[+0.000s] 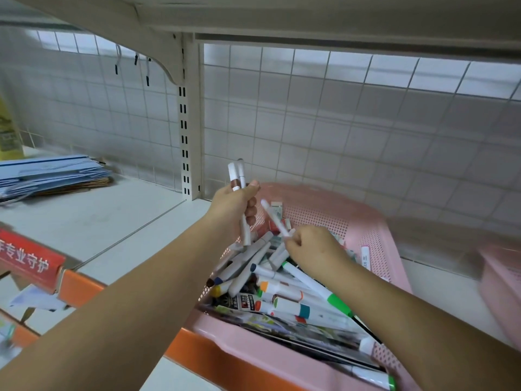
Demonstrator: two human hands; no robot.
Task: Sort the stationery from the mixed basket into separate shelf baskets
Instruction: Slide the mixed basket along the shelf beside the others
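Two hands in view, both above one pink mixed basket [366,218] on the white shelf [112,221]. At centre, left hand [235,206] curled in a fist round two white markers [236,176], held upright, tips above the knuckles, one brown band visible, barrel ends below the fist. Lower and just beside, right hand [311,248], thumb and fingers pinching one white marker [275,218], tilted up and leftward, tip near the left fingers, contact unclear. Inside the basket, a heap of loose markers [253,266]: white barrels, caps brown, blue, yellow, orange, teal, green; well over ten, exact count not possible in the tangle. Two green-capped markers [335,301] distinct on the near side. Printed packets [253,320] under the heap. One second pink basket [500,275] at the right edge, blurred. One stack of blue folders [53,173] far left. Three wire hooks [135,66] on the grid back panel [338,122]. One red sign [25,261] beside the orange shelf edge [84,286].
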